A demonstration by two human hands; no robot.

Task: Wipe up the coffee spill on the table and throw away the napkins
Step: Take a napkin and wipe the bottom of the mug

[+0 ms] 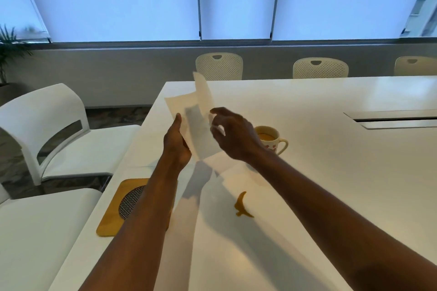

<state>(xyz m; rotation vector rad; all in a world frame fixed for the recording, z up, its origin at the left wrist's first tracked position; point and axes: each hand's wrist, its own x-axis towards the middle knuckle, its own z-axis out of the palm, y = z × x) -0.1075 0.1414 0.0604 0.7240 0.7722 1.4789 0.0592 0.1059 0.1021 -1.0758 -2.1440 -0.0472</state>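
Bare forearms enter from the lower edge and meet above a glossy white table (331, 172). L hand (177, 142): raised off the top, thumb up along the lower left edge of a thin white paper napkin (198, 111), which it grips; its fingers are hidden behind the sheet. R hand (233, 134): fingers half curled, tips pinching the napkin's right edge, w/ white paper showing btw. them. Napkin is in the air, partly unfolded, one flap standing up, clear of the tabletop. Orange-brown coffee spill (242, 205): small curved puddle on the table, nearer the camera than the hands, btw. the two forearms. Cream mug w/ red marks (272, 139), holding coffee, stands behind the R wrist. Wooden board w/ round metal mesh (118, 208) lies at the table's left edge, partly under the L forearm. White chairs (47, 125) stand left of the table.
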